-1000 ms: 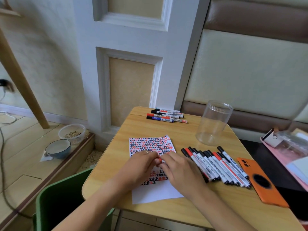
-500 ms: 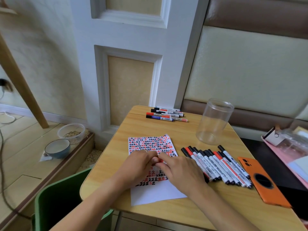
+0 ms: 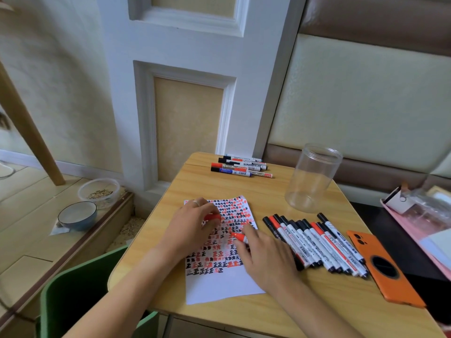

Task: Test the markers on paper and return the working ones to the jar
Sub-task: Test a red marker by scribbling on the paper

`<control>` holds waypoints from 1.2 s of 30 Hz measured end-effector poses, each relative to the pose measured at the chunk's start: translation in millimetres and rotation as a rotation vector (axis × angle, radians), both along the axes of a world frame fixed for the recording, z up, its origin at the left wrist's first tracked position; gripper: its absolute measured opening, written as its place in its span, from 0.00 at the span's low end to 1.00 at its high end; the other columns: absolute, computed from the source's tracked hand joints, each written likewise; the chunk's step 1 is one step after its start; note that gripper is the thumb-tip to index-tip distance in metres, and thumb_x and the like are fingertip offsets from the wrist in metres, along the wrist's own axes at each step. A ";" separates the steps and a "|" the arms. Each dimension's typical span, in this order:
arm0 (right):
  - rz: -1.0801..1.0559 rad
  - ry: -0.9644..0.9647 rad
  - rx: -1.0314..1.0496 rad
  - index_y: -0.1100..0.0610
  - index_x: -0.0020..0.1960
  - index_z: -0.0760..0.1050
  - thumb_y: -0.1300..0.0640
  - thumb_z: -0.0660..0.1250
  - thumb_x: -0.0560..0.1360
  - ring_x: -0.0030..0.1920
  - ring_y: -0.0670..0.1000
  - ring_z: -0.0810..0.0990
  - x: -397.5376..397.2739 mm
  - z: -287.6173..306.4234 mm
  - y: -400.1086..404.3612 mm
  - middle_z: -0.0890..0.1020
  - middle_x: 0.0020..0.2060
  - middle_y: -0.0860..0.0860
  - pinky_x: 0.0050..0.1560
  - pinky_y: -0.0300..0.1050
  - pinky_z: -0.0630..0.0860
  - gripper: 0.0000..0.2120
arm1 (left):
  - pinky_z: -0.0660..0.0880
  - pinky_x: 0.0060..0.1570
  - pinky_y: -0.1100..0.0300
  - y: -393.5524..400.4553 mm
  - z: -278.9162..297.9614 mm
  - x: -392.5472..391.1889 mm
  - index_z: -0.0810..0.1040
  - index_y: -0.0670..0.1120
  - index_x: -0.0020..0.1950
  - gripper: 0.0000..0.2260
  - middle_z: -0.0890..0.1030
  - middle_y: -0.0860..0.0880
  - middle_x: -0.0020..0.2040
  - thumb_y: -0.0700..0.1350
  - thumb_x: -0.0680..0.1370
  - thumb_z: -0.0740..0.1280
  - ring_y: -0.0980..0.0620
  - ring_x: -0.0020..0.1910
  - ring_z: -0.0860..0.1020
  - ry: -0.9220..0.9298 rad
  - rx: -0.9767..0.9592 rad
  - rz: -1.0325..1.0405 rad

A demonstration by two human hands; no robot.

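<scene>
Gripping an uncapped red marker (image 3: 240,237), the right hand (image 3: 264,257) hides all but its tip & collar, tip touching the paper (image 3: 224,284). Left hand (image 3: 190,228) curls round the red cap (image 3: 212,217), mostly covered by fingers. Right of the right hand lies a marker row (image 3: 317,242), near ends partly hidden behind it. Jar (image 3: 312,176) stands beyond, apart. Far markers' (image 3: 240,166) print is hard to read.

From my remote seat, my right hand (image 3: 266,257) hid most of the red marker (image 3: 240,237), my left hand (image 3: 192,228) half-covered its cap (image 3: 212,217), and the marker labels were too small to read.
</scene>
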State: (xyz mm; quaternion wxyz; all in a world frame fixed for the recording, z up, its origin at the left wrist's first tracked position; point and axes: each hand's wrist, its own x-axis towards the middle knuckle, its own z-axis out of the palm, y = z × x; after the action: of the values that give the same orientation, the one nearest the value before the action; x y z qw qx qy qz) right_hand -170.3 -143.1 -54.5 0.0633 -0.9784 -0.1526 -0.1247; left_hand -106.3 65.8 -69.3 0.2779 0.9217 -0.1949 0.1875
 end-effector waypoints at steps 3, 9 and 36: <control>0.008 -0.025 0.023 0.50 0.72 0.66 0.42 0.50 0.85 0.41 0.48 0.73 1.0 -3.3 -2.2 0.79 0.48 0.46 0.39 0.44 0.64 0.20 | 0.75 0.56 0.53 -9.6 0.2 5.9 0.82 0.55 0.58 0.08 0.79 0.56 0.58 0.54 0.80 0.69 0.56 0.53 0.77 0.011 -0.004 0.017; 0.027 -0.134 0.056 0.50 0.56 0.71 0.42 0.50 0.80 0.30 0.47 0.67 5.1 -13.7 -2.2 0.71 0.34 0.43 0.27 0.39 0.54 0.16 | 0.76 0.60 0.50 -32.9 4.7 11.3 0.85 0.55 0.58 0.08 0.81 0.57 0.59 0.52 0.79 0.70 0.57 0.56 0.78 0.014 -0.015 -0.112; 0.027 0.039 0.443 0.48 0.58 0.63 0.56 0.55 0.84 0.28 0.49 0.70 -3.0 14.1 -11.7 0.74 0.33 0.50 0.29 0.48 0.62 0.05 | 0.43 0.80 0.45 25.8 -9.2 -20.9 0.57 0.61 0.81 0.29 0.55 0.59 0.82 0.69 0.82 0.51 0.57 0.82 0.47 0.263 0.304 0.041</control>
State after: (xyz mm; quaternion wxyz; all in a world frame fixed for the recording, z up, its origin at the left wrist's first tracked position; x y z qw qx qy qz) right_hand -173.3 -154.9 -40.4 0.2813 -0.9406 -0.1332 -0.1356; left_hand -127.2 91.6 -78.5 0.1546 0.9735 -0.1640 0.0396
